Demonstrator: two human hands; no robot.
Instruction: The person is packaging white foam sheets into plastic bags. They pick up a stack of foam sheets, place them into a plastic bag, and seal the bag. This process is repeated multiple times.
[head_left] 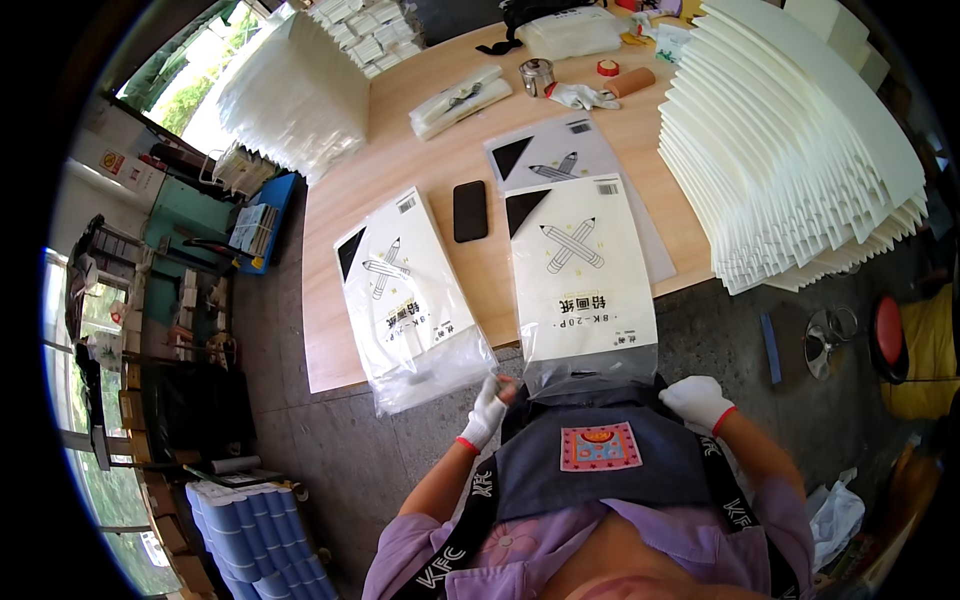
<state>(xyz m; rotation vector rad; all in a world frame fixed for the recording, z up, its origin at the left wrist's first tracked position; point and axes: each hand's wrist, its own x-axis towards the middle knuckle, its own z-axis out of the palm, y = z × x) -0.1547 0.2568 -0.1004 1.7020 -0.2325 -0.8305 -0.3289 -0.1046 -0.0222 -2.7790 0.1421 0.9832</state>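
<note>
Both my hands wear white gloves with red cuffs. My left hand is curled, bare fingertips showing, beside the lower left corner of a clear-bagged pack of drawing paper printed with crossed pencils. Just right of that pack's loose plastic end, my right hand is closed in front of the dark apron. What either hand grips, if anything, is too small or hidden. A second bagged pack lies tilted on the left, its loose end over the table edge. Partly under the first pack is a greyish printed sleeve.
A black phone lies between the packs. Tall stacks of white paper and clear plastic bags flank the wooden table. Farther back are a metal can, a spare glove and a brown roll.
</note>
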